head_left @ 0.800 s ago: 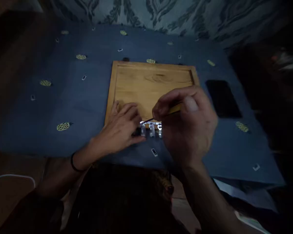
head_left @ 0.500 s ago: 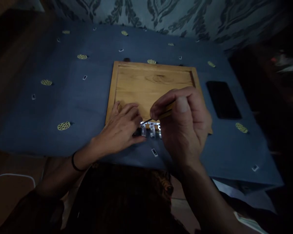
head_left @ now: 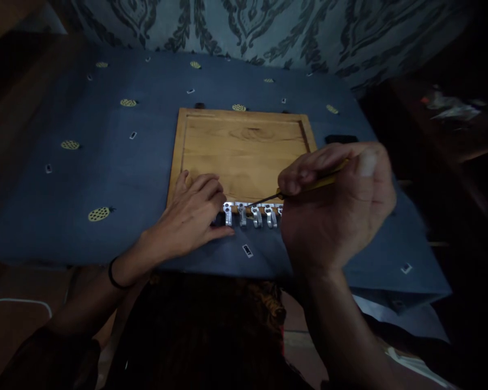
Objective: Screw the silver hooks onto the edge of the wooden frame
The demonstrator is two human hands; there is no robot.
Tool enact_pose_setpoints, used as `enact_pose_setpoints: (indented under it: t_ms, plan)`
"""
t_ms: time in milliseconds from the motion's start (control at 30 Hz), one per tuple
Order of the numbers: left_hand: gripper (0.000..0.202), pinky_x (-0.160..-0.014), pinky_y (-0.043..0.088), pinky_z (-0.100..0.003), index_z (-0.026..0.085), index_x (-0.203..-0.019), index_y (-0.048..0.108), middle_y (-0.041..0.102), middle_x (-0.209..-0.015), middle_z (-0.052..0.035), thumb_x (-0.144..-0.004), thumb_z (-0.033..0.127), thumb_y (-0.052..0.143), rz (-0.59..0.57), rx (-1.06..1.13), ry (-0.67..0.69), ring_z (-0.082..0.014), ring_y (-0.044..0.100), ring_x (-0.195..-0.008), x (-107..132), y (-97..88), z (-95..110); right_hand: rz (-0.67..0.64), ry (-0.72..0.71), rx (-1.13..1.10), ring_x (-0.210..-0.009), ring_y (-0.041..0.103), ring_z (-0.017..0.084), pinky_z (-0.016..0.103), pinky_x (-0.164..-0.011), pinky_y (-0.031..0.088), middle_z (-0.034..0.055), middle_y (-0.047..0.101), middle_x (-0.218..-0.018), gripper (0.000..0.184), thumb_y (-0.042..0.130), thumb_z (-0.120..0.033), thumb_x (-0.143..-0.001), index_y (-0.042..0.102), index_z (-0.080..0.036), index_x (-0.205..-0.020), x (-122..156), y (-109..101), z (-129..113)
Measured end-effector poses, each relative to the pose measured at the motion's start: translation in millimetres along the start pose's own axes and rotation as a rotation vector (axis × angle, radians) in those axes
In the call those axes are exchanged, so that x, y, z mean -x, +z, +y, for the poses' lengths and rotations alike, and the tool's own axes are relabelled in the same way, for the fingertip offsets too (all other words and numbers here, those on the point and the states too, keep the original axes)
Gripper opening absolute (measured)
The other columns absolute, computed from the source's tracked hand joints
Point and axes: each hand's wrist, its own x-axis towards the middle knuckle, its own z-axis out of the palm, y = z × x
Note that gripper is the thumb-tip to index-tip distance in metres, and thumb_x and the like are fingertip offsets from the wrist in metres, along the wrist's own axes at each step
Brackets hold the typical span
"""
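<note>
A pale wooden board (head_left: 231, 146) with a raised frame lies flat before me. Along its near edge runs a metal hook rail (head_left: 256, 207) with several curved silver hooks. My left hand (head_left: 191, 214) is closed over the rail's left end, fingers bent onto the board and thumb along the front; that end is hidden beneath it. My right hand (head_left: 337, 200) is closed around a screwdriver (head_left: 264, 200) with a yellow handle and thin dark shaft. The screwdriver's tip points left at the rail near the second visible hook; whether it touches is hard to tell.
The table has a blue cloth (head_left: 106, 179) printed with yellow pineapples. A dark phone (head_left: 341, 139) lies right of the board, mostly behind my right hand. Patterned fabric (head_left: 244, 27) hangs along the table's far side. At the far right stands a dark surface with a crumpled pale item (head_left: 455, 105).
My right hand and the screwdriver have moved right, the tip leaving the hook beside my left hand. More hooks now show. My view has shifted slightly; my left hand stays on the rail.
</note>
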Motion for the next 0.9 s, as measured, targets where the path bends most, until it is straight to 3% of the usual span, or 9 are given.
enact_pose_setpoints:
  t_ms: [100,333,533,900]
  plan:
    - [0.053,-0.116,0.03,-0.073,0.011,-0.113,0.069,0.068,-0.122,-0.0162,-0.086,0.055,0.08,-0.026,-0.026,-0.004,-0.0395,0.054,-0.134,-5,-4.1,7,-0.017,0.016,-0.002,-0.057,0.046,0.01,0.025,-0.05,0.039,-0.0021,0.041,-0.065,0.033,0.06,-0.033,-0.099,0.053,-0.022,-0.069,1,-4,1]
    - [0.037,-0.115,0.03,-0.076,0.012,-0.107,0.071,0.066,-0.125,-0.0168,-0.094,0.047,0.074,-0.084,-0.057,0.003,-0.0393,0.053,-0.132,-19,-6.0,21,-0.072,0.022,-0.028,-0.057,0.046,0.01,0.024,-0.05,0.04,-0.0028,0.043,-0.064,0.03,0.059,-0.034,-0.1,0.056,-0.023,-0.072,0,-9,4]
    - [0.033,-0.116,0.029,-0.077,0.012,-0.105,0.071,0.067,-0.122,-0.0153,-0.095,0.044,0.073,-0.088,-0.036,-0.03,-0.0381,0.054,-0.13,-21,-4.0,23,-0.064,0.031,-0.033,-0.055,0.045,0.01,0.025,-0.05,0.04,-0.0031,0.044,-0.063,0.028,0.06,-0.032,-0.098,0.057,-0.023,-0.071,0,-9,3]
    - [0.032,-0.115,0.032,-0.075,0.012,-0.103,0.072,0.066,-0.12,-0.0149,-0.092,0.041,0.076,-0.104,0.003,-0.043,-0.038,0.056,-0.128,-22,-5.7,22,-0.05,0.113,-0.01,-0.058,0.046,0.014,0.028,-0.051,0.041,-0.002,0.044,-0.068,0.029,0.062,-0.043,-0.097,0.053,-0.026,-0.075,2,-3,7]
